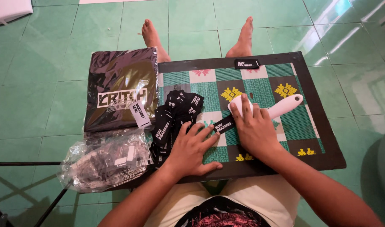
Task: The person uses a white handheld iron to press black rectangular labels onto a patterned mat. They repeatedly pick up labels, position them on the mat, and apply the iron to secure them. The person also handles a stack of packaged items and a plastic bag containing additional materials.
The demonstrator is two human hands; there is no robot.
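**Head view: two hands pressing a small black label on a lap board**

Head camera looks down at a person sitting on a green tiled floor [41,84], legs stretched out, with a dark-framed board [322,138] across the lap. A green, white and black patterned mat covers the board and serves as a tabletop.

A narrow black label [223,125] with white lettering lies flat near the middle of the mat. The left hand [191,149] rests open, fingers spread, with its fingertips on the label's near end and beside a loose pile of labels [175,115] of the same kind. The right hand [254,128] is closed around a white handled tool [280,108], whose flat white head sits on the label's far end. What sort of tool it is cannot be told.

The label looks thin, light and limp, likely woven cloth, so it would probably slide or curl unless pinned flat. Its ends seem the natural places to hold it.

One more label [246,64] lies alone at the board's far edge. To the left sit a dark folded garment in a clear bag [119,90] and a crumpled plastic bag [104,162] of small items.
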